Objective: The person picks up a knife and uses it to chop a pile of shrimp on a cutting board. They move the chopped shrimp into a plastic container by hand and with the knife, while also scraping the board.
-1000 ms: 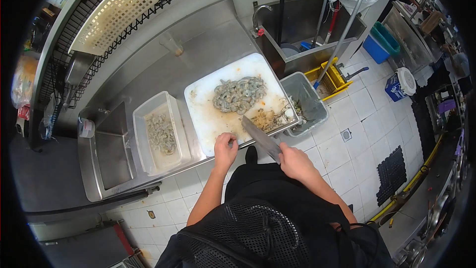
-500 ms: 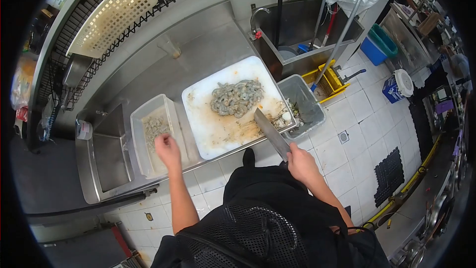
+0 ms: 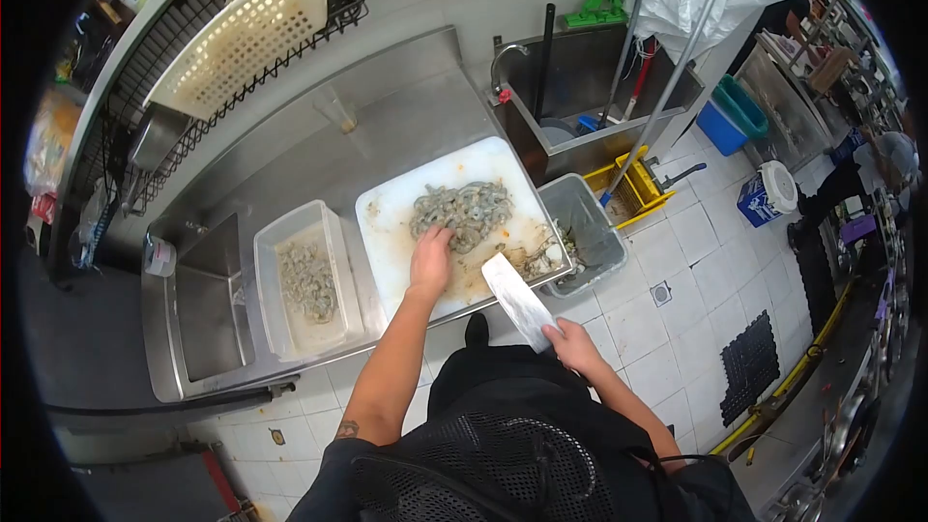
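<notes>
My right hand [image 3: 572, 344] is clenched around the handle end of a broad, shiny metal knife [image 3: 518, 302], blade angled over the near edge of a white plastic cutting board [image 3: 401, 205]. My left hand [image 3: 432, 259] has its fingers at the near side of a glistening grey shrimp pile [image 3: 462, 213]; can't tell if they've grabbed any. There's bare board left of the pile, and a clear rectangular plastic tub [image 3: 352, 275] sits just beside the board.
</notes>
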Demonstrator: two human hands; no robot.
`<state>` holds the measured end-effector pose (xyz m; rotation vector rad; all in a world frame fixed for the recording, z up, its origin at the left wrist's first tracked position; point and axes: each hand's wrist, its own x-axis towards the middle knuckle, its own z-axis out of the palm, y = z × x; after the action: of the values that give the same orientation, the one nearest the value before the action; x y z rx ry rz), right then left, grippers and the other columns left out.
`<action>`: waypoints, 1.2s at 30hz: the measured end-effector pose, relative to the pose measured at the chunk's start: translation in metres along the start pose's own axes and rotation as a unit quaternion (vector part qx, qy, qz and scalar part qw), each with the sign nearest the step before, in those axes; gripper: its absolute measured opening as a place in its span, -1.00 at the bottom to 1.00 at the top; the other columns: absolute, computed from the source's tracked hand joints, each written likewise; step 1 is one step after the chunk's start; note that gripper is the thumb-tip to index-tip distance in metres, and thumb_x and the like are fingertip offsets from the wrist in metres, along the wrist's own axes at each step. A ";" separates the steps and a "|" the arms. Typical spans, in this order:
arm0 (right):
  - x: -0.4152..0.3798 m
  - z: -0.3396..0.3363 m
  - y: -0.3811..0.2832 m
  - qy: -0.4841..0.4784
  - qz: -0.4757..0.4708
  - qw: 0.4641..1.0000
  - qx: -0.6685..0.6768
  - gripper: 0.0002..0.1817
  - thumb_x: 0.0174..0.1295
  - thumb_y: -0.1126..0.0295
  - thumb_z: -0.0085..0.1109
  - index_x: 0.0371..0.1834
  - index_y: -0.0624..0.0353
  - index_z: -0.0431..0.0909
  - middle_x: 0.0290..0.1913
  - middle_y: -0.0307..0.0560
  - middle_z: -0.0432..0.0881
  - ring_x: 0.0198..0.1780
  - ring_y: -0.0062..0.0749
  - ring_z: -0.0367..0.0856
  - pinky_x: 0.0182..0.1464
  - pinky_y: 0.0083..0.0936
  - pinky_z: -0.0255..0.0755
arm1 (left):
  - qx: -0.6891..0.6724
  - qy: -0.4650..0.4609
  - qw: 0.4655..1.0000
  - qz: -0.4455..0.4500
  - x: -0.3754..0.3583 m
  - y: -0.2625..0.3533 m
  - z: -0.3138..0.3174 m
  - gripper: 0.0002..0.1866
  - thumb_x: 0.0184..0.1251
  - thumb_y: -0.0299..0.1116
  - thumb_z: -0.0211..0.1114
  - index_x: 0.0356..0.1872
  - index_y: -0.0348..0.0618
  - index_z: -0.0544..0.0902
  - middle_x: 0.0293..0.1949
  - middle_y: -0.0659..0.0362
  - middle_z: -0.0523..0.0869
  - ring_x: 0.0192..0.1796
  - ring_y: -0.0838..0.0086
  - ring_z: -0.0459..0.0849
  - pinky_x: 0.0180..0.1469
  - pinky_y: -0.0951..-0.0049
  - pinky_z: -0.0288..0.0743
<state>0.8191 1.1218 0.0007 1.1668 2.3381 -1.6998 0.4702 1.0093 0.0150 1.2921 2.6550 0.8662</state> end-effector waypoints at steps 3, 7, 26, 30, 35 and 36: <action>-0.021 -0.021 0.013 -0.001 0.025 1.000 -0.002 -0.56 0.67 0.06 0.24 -0.14 0.30 0.67 -0.53 -0.06 0.63 -0.56 -0.38 0.57 -0.43 -0.23 0.46 | -0.020 -0.007 1.000 0.003 0.001 -0.006 -0.006 -0.74 0.37 -0.62 0.34 0.03 -0.22 0.81 0.05 -0.03 0.79 0.20 -0.04 0.71 0.31 0.03 0.60; -0.039 -0.034 0.020 -0.006 -0.003 1.000 -0.021 -0.56 0.66 0.08 0.27 -0.17 0.32 0.68 -0.45 -0.06 0.67 -0.39 -0.43 0.60 -0.24 -0.26 0.53 | -0.128 0.006 0.989 -0.078 -0.009 0.005 -0.024 -0.79 0.36 -0.56 0.44 -0.02 -0.23 0.80 -0.06 -0.04 0.79 0.11 -0.01 0.76 0.24 0.05 0.64; 0.018 -0.013 -0.086 -0.164 0.099 0.978 0.077 -0.68 0.71 0.28 0.16 0.24 0.35 0.62 -0.56 -0.22 0.52 -0.66 -0.52 0.45 -0.63 -0.43 0.36 | -0.055 -0.014 0.997 -0.058 -0.067 0.003 -0.010 -0.87 0.39 -0.53 0.41 -0.14 -0.27 0.87 -0.12 -0.06 0.85 0.03 -0.06 0.74 0.17 0.05 0.63; 0.021 -0.008 -0.085 -0.169 0.100 0.977 0.080 -0.65 0.71 0.28 0.15 0.29 0.36 0.61 -0.54 -0.23 0.52 -0.65 -0.53 0.46 -0.63 -0.45 0.37 | -0.065 -0.008 0.996 -0.064 -0.069 0.001 -0.007 -0.87 0.39 -0.52 0.41 -0.15 -0.28 0.87 -0.13 -0.07 0.85 0.02 -0.07 0.76 0.16 0.04 0.64; 0.031 0.004 -0.082 -0.186 0.094 0.975 0.077 -0.60 0.68 0.24 0.10 0.33 0.35 0.62 -0.51 -0.13 0.58 -0.60 -0.44 0.54 -0.59 -0.38 0.47 | -0.077 -0.018 0.994 -0.078 -0.070 0.004 -0.009 -0.83 0.40 -0.51 0.39 -0.10 -0.30 0.88 -0.11 -0.12 0.87 0.00 -0.09 0.82 0.15 0.02 0.67; 0.033 0.006 -0.081 -0.188 0.094 0.975 0.070 -0.58 0.68 0.24 0.09 0.35 0.35 0.61 -0.51 -0.14 0.58 -0.60 -0.44 0.54 -0.58 -0.38 0.48 | -0.067 -0.017 0.994 -0.085 -0.073 0.006 -0.009 -0.81 0.40 -0.51 0.39 -0.06 -0.28 0.89 -0.14 -0.13 0.88 -0.04 -0.09 0.84 0.12 0.02 0.69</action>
<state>0.7468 1.1244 0.0494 0.9450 1.8550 -1.8485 0.5189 0.9543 0.0129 1.0260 2.5836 0.9688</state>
